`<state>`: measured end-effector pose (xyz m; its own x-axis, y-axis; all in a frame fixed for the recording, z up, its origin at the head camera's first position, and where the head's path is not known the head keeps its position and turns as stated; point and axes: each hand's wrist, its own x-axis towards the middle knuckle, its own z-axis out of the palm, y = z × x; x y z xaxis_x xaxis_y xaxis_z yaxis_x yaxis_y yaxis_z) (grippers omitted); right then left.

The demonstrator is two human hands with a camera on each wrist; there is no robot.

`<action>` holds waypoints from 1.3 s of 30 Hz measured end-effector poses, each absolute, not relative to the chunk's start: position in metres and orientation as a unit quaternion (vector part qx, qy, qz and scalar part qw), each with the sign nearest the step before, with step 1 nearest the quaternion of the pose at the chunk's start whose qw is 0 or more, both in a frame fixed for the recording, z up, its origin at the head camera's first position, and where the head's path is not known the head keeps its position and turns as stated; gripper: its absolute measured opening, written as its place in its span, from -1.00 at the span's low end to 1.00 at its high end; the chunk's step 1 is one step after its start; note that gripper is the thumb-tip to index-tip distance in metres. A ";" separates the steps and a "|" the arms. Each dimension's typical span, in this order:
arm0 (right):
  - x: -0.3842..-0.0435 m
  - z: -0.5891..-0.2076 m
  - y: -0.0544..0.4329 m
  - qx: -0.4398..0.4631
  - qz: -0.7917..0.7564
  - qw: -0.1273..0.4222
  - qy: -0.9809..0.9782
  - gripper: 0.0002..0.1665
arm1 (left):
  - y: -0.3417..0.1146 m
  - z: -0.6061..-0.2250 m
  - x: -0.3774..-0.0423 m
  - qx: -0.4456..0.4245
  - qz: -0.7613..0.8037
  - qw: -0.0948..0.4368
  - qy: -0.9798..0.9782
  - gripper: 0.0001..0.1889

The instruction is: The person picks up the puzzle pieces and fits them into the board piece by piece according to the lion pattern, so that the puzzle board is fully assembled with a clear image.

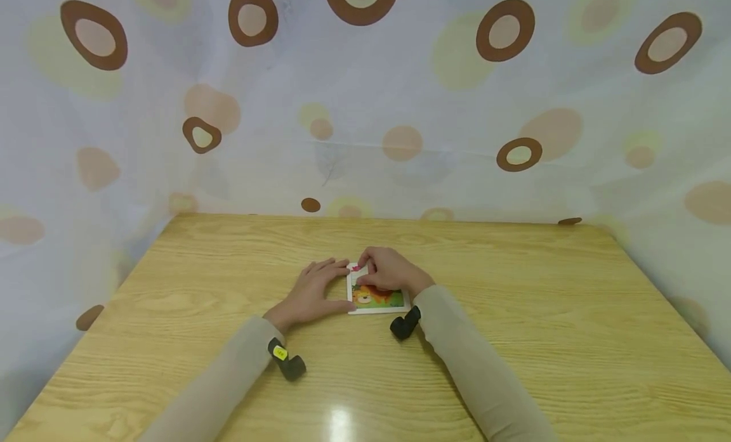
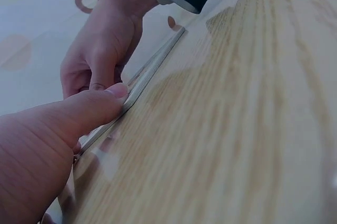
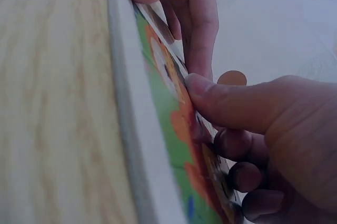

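A small flat picture board [image 1: 379, 311] with a white border lies on the table, showing an orange animal on green. It looks like a jigsaw puzzle. My left hand [image 1: 311, 296] spreads along its left side, fingertips by the upper-left edge. In the left wrist view, the left thumb [image 2: 100, 109] rests on the board's rim. My right hand [image 1: 391, 269] reaches over the board from the right, its thumb and index finger pinching a pale piece [image 1: 358, 274] near the upper left. The right thumb [image 3: 226, 98] covers part of the picture; the other right fingers curl low over it.
The light wood-grain table [image 1: 542, 315] spreads around the board. Behind it hangs a white cloth [image 1: 365, 80] with brown and yellow shapes, which also runs along both sides. Each sleeve carries a small black wrist camera [image 1: 404, 325] close to the tabletop.
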<state>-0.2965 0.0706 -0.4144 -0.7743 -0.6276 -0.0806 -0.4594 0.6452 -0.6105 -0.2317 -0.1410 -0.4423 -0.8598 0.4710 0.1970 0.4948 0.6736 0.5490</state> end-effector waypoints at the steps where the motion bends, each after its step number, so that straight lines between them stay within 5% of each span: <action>1: -0.297 -0.414 0.070 -0.306 -0.292 0.150 0.893 -0.65 | -0.141 -0.442 -0.231 -0.261 -0.306 0.019 -0.915 -0.24; 21: -0.291 -0.416 0.071 -0.264 -0.365 0.150 0.880 -0.64 | -0.140 -0.442 -0.231 -0.258 -0.313 0.013 -0.914 -0.24; 39: -0.282 -0.434 0.076 -0.296 -0.408 0.042 0.862 -0.65 | -0.137 -0.441 -0.229 -0.259 -0.312 0.012 -0.914 -0.25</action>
